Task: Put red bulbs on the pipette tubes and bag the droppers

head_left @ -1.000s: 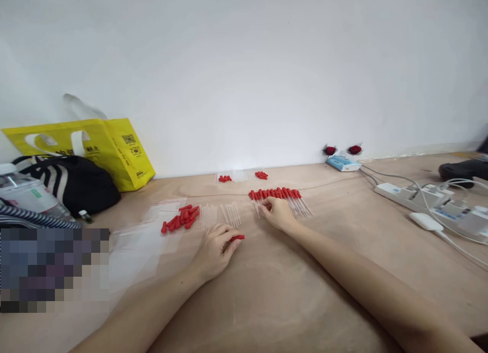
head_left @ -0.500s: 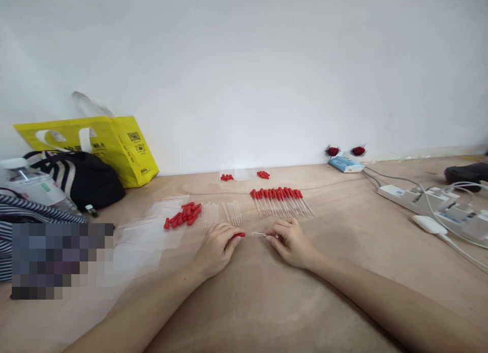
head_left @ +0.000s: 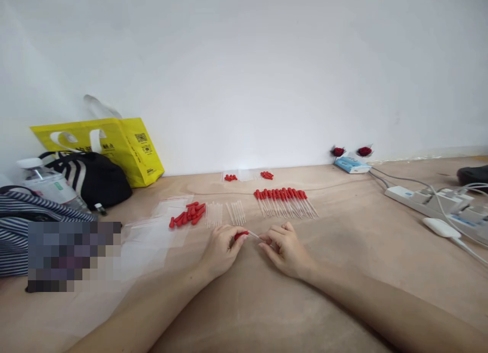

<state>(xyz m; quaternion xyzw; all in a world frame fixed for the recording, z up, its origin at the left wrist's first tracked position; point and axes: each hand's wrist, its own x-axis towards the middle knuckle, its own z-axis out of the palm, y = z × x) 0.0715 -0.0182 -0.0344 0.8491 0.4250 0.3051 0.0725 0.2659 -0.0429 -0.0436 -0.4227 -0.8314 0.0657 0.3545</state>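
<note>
My left hand pinches a red rubber dropper bulb between thumb and fingers. A thin clear dropper tube is held in my right hand, its end meeting the bulb's mouth; how deep it sits I cannot tell. Beyond my left hand lie loose red bulbs and two groups of clear tubes, one on the left and one on the right. Past my right hand, a row of droppers with red bulbs lies side by side.
Flat clear plastic bags cover the table at left. Two small red piles lie near the wall. A yellow bag, black bag and bottle stand left. A power strip with cables and a blue packet lie right.
My hands have come closer together, and the gap between the bulb and the tube has closed. The whole view has shifted slightly, moving the scene rightward.
</note>
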